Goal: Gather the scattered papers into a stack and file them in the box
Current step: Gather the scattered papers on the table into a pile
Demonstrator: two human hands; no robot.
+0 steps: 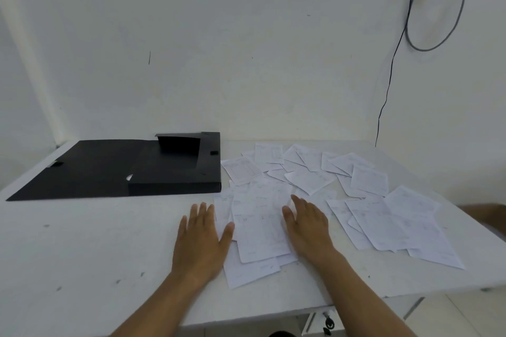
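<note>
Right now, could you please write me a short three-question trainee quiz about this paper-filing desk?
1. True or false: the flat black cardboard file box lies open on the white table.
2. Multiple choice: the scattered white printed papers lie A) left of the box, B) right of the box, C) inside it.
3. In a few words: what are the left hand and right hand doing?

Key
1. True; its lid is folded out to the left.
2. B.
3. Both lie flat, fingers spread, on either side of the nearest pile of sheets; neither grips anything.
</note>
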